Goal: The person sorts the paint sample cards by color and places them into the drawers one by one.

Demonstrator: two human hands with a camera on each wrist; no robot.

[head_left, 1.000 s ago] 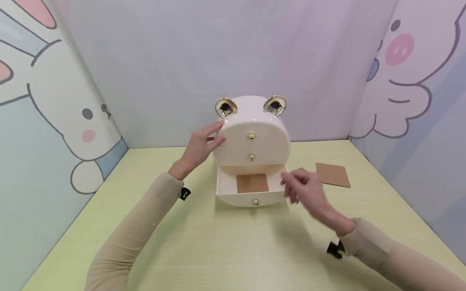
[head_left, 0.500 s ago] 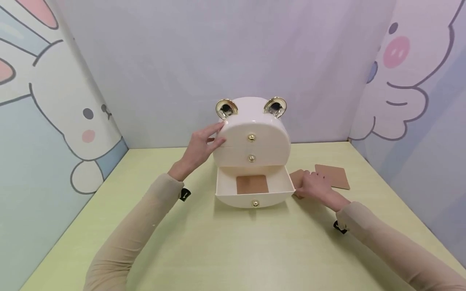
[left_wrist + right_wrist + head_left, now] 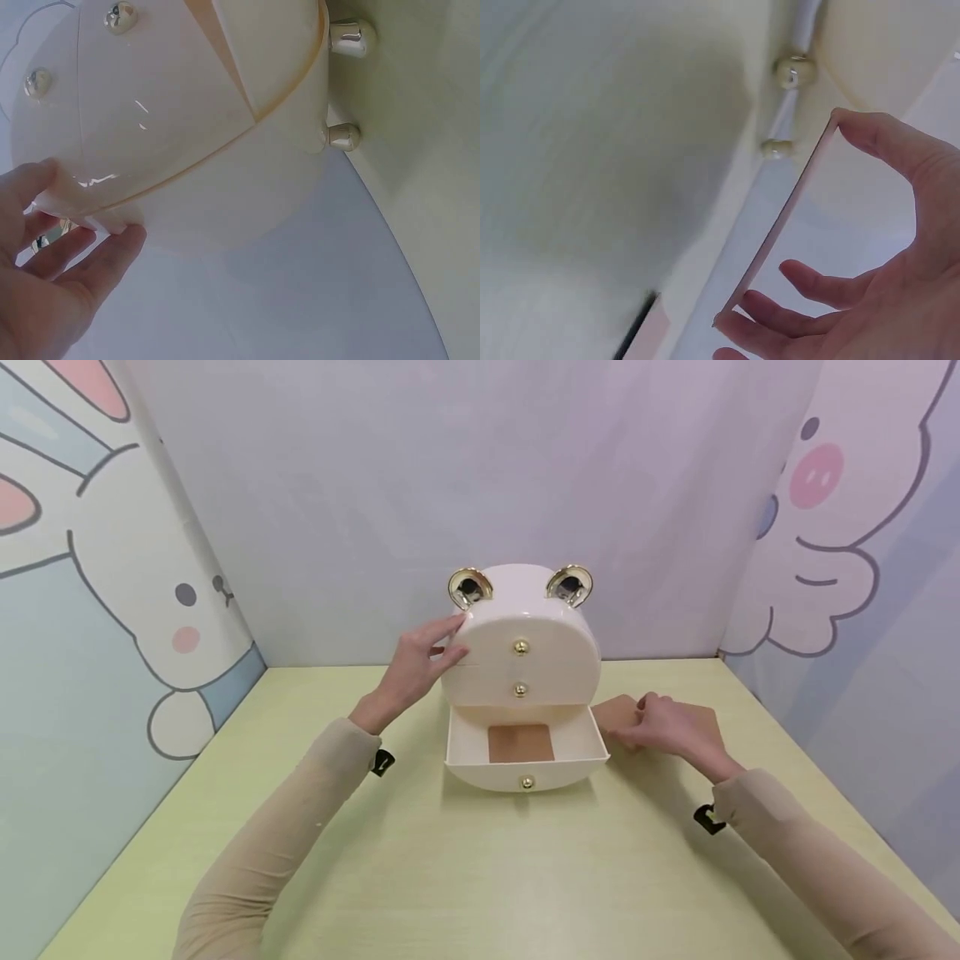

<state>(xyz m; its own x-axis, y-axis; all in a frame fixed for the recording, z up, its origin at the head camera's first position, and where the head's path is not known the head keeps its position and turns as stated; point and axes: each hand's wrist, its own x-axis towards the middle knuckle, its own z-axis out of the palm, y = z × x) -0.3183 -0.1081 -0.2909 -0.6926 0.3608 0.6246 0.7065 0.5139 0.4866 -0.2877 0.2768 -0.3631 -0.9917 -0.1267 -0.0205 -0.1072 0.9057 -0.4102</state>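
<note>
In the head view a glossy white drawer box with gold-rimmed eyes stands at the table's back middle. Its bottom drawer is pulled out, and a square brown coaster lies inside. My left hand grips the box's upper left edge, thumb on the front face and fingers round the side. Right of the drawer, my right hand holds a second brown coaster by opposite edges. The right wrist view shows this coaster edge-on and raised, between thumb and fingertips.
Behind my right hand a third brown coaster lies on the pale green table, partly covered. Gold knobs stick out from the drawer fronts. Small metallic feet hold the box up. Printed walls enclose the table's back and sides.
My right hand has moved from the drawer's right side to the coaster on the table, then lifted it by its edges. My left hand has stayed on the box.
</note>
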